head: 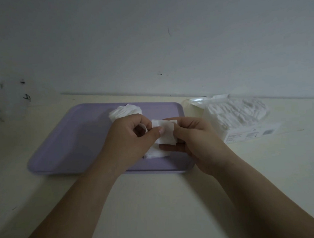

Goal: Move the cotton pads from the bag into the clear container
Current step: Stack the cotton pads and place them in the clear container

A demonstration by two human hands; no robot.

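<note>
L hand (131, 138) & R hand (198, 142) both pinch one cotton pad (165, 135) btwn thumbs and fingers, prob to separate it; bag (233, 114) lies beyond R knuckles

Two hands (133, 138) (196, 142); one tray (71, 142); one bag (240, 113) (contents uncountable); one pad (165, 135) held.

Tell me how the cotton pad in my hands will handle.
Probably floppy: the cotton pad is a thin sheet pinched between left hand and right hand. Likely very light, and soft enough to crease.
</note>
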